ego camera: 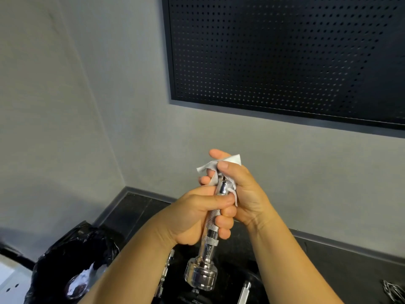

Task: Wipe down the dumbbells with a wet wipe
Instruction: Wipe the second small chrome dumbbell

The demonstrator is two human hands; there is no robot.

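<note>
A chrome dumbbell (208,244) stands nearly upright in front of me, its round head (201,275) pointing down. My left hand (197,218) grips its knurled handle. My right hand (238,187) holds a white wet wipe (232,160) wrapped around the dumbbell's upper end. The top of the dumbbell is mostly hidden by the wipe and my fingers.
A black bin bag (72,260) sits at the lower left. More chrome parts lie on the dark surface (328,275) below: one (245,291) under the dumbbell, a chain-like piece (392,290) at the right edge. A black pegboard (285,58) hangs on the grey wall.
</note>
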